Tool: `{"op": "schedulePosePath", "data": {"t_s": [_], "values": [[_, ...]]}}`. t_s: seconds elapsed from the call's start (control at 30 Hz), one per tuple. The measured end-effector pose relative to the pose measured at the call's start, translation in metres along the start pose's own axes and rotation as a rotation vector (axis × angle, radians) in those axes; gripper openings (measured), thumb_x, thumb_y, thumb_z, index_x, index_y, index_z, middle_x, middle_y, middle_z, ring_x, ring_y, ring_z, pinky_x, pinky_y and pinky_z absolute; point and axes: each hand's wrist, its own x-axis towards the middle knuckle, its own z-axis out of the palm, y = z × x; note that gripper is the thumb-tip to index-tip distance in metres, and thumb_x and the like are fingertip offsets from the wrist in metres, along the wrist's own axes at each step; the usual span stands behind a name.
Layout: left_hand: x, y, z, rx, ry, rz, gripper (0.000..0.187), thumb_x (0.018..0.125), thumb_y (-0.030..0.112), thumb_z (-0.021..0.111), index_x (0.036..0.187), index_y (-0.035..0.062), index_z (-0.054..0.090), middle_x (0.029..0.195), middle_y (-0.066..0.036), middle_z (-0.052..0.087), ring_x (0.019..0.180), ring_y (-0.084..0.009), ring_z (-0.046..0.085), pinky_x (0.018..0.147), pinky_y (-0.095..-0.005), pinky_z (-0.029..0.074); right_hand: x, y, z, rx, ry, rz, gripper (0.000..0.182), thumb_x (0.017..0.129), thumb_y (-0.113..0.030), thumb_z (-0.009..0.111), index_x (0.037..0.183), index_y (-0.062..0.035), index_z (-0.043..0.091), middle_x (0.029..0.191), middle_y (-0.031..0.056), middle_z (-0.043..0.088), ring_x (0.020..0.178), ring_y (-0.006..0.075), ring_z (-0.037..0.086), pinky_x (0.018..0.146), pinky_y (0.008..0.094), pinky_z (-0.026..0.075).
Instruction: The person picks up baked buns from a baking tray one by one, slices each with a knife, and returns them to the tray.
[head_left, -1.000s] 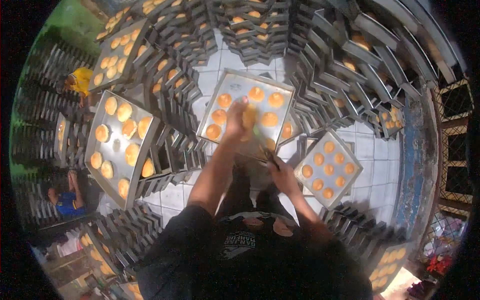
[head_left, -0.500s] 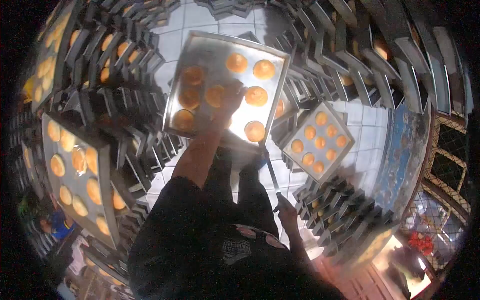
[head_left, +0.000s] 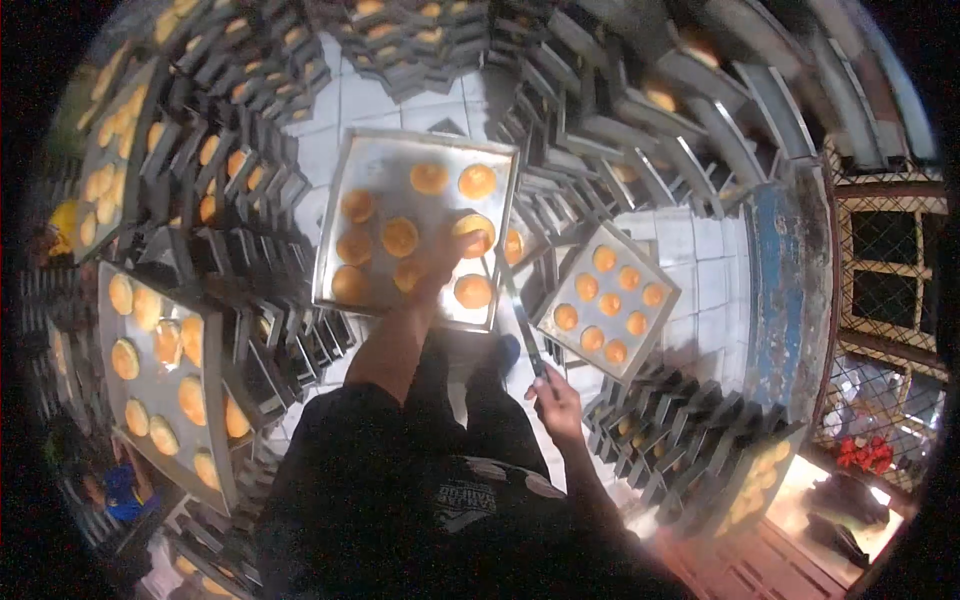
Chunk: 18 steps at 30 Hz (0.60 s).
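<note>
A metal baking tray (head_left: 385,165) with several round golden buns lies in front of me, above the tiled floor. My left hand (head_left: 438,272) reaches over it, slightly blurred, with its thumb and fingers on a bun (head_left: 478,228) in the right column. Another bun (head_left: 400,237) sits just left of that hand. Lower right, my right hand (head_left: 557,402) is closed around the handle of a long, thin-bladed knife (head_left: 521,318). The blade points up along the tray's right edge, its tip close to the buns there.
A smaller-looking tray of buns (head_left: 637,258) stands to the right on stacked trays. At left, another bun tray (head_left: 165,385) tops a stack. Crisscrossed tray stacks (head_left: 640,100) surround the white tile floor (head_left: 690,250). A person in blue (head_left: 125,490) is at the far left.
The view has shifted, so the tray appears lower and further left. My left hand has moved onto a right-column bun. My right hand has raised the knife alongside the tray's edge.
</note>
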Motion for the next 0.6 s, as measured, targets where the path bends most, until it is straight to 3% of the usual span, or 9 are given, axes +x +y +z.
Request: {"op": "schedulePosePath", "data": {"t_s": [0.03,0.07,0.13,0.2,0.23,0.27,0.33,0.4,0.6], "values": [[-0.003,0.019,-0.004,-0.291,0.031,-0.071,0.049,0.087,0.025,0.075,0.127,0.0017,0.058,0.118,-0.016,0.065,0.109,-0.0316,0.063,0.096,-0.0393,0.050,0.003,-0.039,-0.001,0.048,-0.027,0.022,0.044,0.103,-0.020,0.056,0.143,-0.0043,0.053,0.079,-0.0010,0.063,0.059,0.0039,0.048,0.054,0.0206,0.039],[-0.007,0.038,-0.011,-0.199,0.047,0.074,0.045,0.092,0.029,0.069,0.128,0.0027,0.058,0.118,-0.014,0.065,0.108,-0.0288,0.063,0.096,-0.0385,0.050,-0.001,-0.078,-0.002,0.094,-0.063,0.041,0.046,0.102,-0.019,0.058,0.145,-0.0026,0.051,0.081,0.0007,0.064,0.065,0.0057,0.053,0.060,0.0219,0.043],[-0.014,0.068,-0.024,-0.007,0.120,0.357,0.041,0.103,0.037,0.056,0.128,0.0046,0.058,0.118,-0.010,0.066,0.107,-0.0234,0.063,0.095,-0.0370,0.051,0.008,-0.091,-0.007,0.084,-0.072,-0.087,0.047,0.102,-0.019,0.058,0.145,-0.0029,0.051,0.081,0.0005,0.064,0.065,0.0043,0.052,0.059,0.0216,0.042],[-0.004,0.105,-0.023,-1.127,0.010,0.051,0.050,0.106,0.049,0.042,0.124,0.0064,0.061,0.115,-0.010,0.067,0.106,-0.0246,0.065,0.095,-0.0379,0.052,0.002,-0.122,-0.010,0.065,-0.100,-0.189,0.048,0.102,-0.022,0.058,0.145,-0.0030,0.051,0.081,0.0002,0.063,0.068,0.0052,0.053,0.062,0.0217,0.044],[-0.009,0.141,-0.032,-1.195,-0.200,0.111,0.056,0.104,0.057,0.039,0.120,0.0078,0.062,0.112,-0.010,0.069,0.103,-0.0246,0.066,0.094,-0.0388,0.053,-0.001,-0.133,-0.009,0.077,-0.123,-0.234,0.048,0.102,-0.022,0.058,0.145,-0.0030,0.051,0.081,0.0002,0.063,0.068,0.0052,0.053,0.062,0.0217,0.044],[-0.019,0.173,-0.025,-1.177,-0.045,0.182,0.054,0.099,0.060,0.051,0.115,0.0107,0.065,0.107,-0.006,0.071,0.100,-0.0227,0.068,0.092,-0.0377,0.054,-0.004,-0.142,-0.008,0.054,-0.112,-0.349,0.047,0.102,-0.024,0.059,0.144,-0.0029,0.052,0.080,-0.0001,0.064,0.063,0.0042,0.050,0.057,0.0216,0.042],[-0.024,0.210,-0.026,-1.313,0.133,0.062,0.052,0.092,0.061,0.062,0.113,0.0135,0.067,0.104,-0.004,0.072,0.098,-0.0208,0.069,0.091,-0.0364,0.055,-0.019,-0.160,-0.009,0.046,-0.112,-0.491,0.047,0.102,-0.027,0.059,0.143,-0.0028,0.053,0.080,-0.0005,0.065,0.059,0.0033,0.047,0.053,0.0214,0.040],[-0.029,0.242,-0.025,-1.314,0.134,0.127,0.050,0.090,0.060,0.065,0.112,0.0147,0.068,0.103,-0.003,0.073,0.096,-0.0204,0.069,0.090,-0.0369,0.055,-0.038,-0.178,-0.014,0.039,-0.131,-0.446,0.047,0.102,-0.025,0.060,0.142,-0.0013,0.054,0.079,-0.0004,0.065,0.062,0.0036,0.049,0.056,0.0217,0.041],[-0.057,0.302,-0.017,-1.287,0.090,0.210,0.045,0.089,0.055,0.070,0.108,0.0142,0.069,0.101,-0.001,0.074,0.091,-0.0185,0.071,0.083,-0.0369,0.058,-0.050,-0.171,-0.030,-0.096,-0.104,-0.595,0.047,0.101,-0.022,0.060,0.143,-0.0010,0.053,0.076,0.0000,0.065,0.065,0.0045,0.051,0.060,0.0227,0.043]]}}
